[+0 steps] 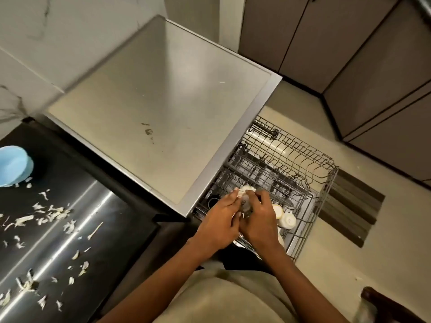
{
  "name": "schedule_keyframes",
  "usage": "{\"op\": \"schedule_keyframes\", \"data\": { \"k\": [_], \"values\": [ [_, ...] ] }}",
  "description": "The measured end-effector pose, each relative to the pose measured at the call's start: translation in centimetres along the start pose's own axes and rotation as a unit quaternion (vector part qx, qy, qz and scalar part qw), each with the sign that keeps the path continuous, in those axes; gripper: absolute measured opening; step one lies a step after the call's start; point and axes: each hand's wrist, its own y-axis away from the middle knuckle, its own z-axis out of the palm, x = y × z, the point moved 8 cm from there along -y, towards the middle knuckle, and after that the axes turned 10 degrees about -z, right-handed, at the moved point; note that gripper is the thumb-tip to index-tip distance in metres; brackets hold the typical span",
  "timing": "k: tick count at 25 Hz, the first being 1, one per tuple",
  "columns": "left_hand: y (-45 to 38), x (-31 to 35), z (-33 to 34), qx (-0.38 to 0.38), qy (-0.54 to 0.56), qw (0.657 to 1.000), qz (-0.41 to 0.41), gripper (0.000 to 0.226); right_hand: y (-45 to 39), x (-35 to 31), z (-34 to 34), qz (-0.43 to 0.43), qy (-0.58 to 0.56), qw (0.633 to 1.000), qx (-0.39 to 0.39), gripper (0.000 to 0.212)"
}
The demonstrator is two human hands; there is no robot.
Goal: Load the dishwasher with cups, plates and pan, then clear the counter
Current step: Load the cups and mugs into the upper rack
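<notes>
Fingers of both hands curl round one white cup (245,191), held low over the pulled-out wire rack (321,183). Left hand (220,223) grips its near side, right hand (261,220) its far side. Two more cups (287,220) lie in the rack just right. One blue bowl (14,164) on the black counter (70,173), amid many pale scraps (50,214).

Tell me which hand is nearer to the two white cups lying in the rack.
Right. The right hand sits directly beside the two white cups, almost touching them. The left hand is on the far side of the right hand, farther from them.
</notes>
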Motion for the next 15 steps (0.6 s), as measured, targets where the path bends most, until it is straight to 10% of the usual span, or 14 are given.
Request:
{"op": "schedule_keyframes", "data": {
  "k": [15],
  "values": [
    [-12.0, -5.3, 8.6, -0.164, -0.074, 0.972, -0.154, 0.074, -8.5, 13.1, 10.4, 0.114, -0.013, 0.982, -0.149, 0.048]
  ]
}}
